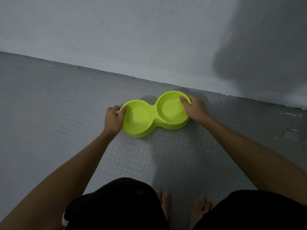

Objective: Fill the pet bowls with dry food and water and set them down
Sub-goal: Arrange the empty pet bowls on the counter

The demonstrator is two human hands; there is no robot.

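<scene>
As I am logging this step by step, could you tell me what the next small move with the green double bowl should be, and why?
Probably lift the double bowl off the tiled floor to take it for filling. Both compartments look empty of dry food, though I cannot rule out a little water, and the left hand and right hand each already grip an end rim.

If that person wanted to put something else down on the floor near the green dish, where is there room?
Bare grey tiled floor lies left of the lime-green plastic double pet bowl, beyond the left hand, and more between the bowl and the bare feet. It is tight behind the bowl by the wall, and at the right hand.
</scene>
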